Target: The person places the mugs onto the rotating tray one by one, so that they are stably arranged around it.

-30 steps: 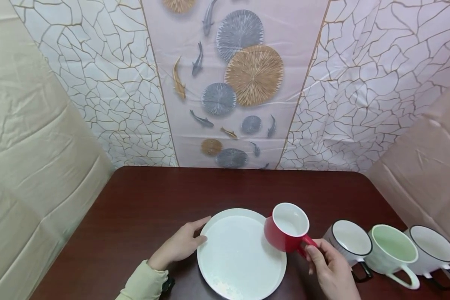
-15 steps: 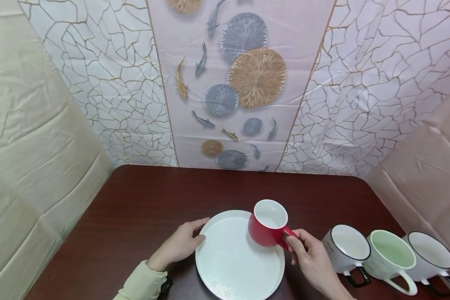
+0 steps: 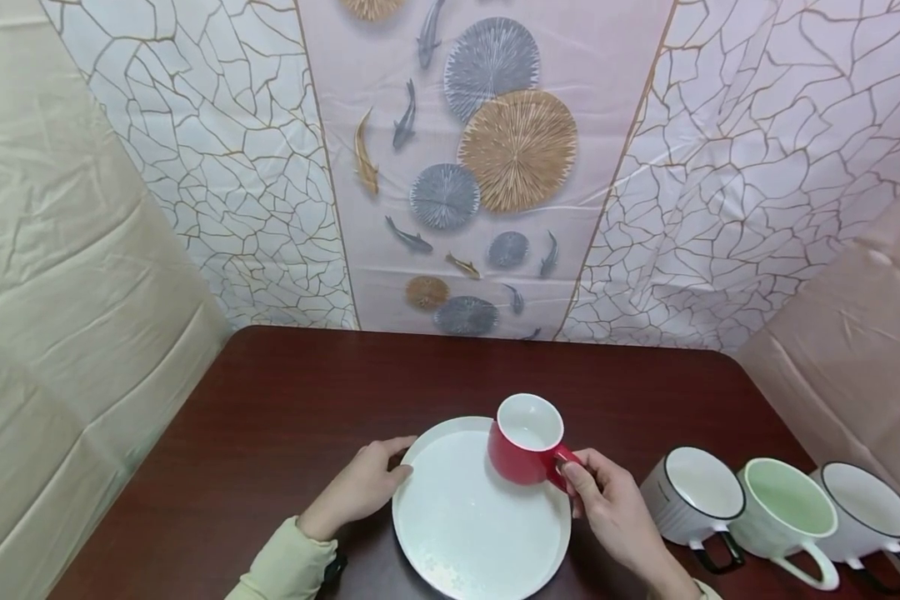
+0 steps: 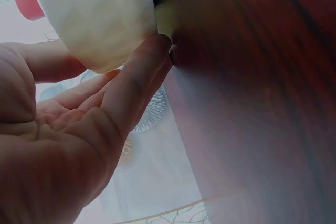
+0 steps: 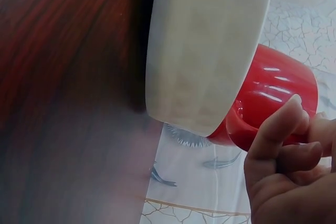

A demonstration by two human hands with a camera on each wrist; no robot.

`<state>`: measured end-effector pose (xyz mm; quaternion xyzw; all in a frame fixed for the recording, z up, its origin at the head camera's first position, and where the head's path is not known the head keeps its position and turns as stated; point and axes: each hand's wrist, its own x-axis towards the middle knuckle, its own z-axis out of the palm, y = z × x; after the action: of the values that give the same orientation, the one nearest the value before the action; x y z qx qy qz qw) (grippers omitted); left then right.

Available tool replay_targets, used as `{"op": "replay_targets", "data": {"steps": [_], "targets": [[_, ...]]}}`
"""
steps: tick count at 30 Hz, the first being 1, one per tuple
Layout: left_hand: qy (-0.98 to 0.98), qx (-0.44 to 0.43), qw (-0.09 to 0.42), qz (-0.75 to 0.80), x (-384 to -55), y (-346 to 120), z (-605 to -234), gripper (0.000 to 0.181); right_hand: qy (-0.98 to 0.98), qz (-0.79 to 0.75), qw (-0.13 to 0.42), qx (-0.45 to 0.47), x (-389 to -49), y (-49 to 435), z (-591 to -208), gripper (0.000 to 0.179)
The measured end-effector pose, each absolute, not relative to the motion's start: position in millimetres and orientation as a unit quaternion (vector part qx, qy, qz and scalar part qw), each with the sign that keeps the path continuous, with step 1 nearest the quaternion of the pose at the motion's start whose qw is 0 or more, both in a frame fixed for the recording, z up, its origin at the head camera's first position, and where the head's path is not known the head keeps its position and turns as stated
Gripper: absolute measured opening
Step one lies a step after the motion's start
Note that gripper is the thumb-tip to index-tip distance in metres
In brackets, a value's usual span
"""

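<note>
Head | left hand (image 3: pixel 360 485) — spread against tray (image 3: pixel 480 525) | right hand (image 3: pixel 613 507) — gripping red mug (image 3: pixel 521 458) over it

The round white tray (image 5: pixel 205 51) hides part of the red mug (image 5: pixel 286 82) in the right wrist view; the head view crops the counter (image 3: pixel 292 400) below.

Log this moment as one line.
right hand: grips red mug by handle | left hand: touches white tray at edge | mug-tray contact: unclear | three mugs: at right

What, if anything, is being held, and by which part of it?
The right hand holds the red mug by its handle. The left hand touches the side of the white tray.
</note>
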<state>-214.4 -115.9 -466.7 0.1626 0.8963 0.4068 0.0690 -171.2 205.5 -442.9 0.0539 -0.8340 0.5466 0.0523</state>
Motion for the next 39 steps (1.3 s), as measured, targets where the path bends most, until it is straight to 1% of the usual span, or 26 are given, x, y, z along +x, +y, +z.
{"op": "replay_targets", "data": {"steps": [8, 14, 20, 27, 32, 39], "targets": [[0.894, 0.169, 0.063, 0.41, -215.0, -116.9, -467.0, 0.041, -0.831, 0.548, 0.044, 0.088, -173.8, 200.3, -445.0, 0.018], [0.892, 0.167, 0.078, 0.413, -216.7, -116.8, -468.2, 0.041, -0.833, 0.542, 0.038, 0.102, -176.4, 198.4, -448.6, 0.016], [0.893, 0.161, 0.084, 0.412, -217.2, -116.4, -468.6, 0.042, -0.833, 0.543, 0.029, 0.1, -178.6, 196.2, -451.1, 0.015], [0.891, 0.159, 0.087, 0.416, -216.5, -116.9, -468.2, 0.041, -0.839, 0.54, 0.006, 0.075, -182.7, 191.8, -452.8, 0.015], [0.886, 0.161, 0.09, 0.426, -216.3, -117.5, -467.6, 0.042, -0.838, 0.54, 0.004, 0.083, -185.4, 189.3, -454.9, 0.017], [0.886, 0.171, 0.074, 0.425, -214.4, -118.6, -465.5, 0.042, -0.84, 0.536, -0.004, 0.08, -189.9, 185.9, -454.9, 0.016]]}}
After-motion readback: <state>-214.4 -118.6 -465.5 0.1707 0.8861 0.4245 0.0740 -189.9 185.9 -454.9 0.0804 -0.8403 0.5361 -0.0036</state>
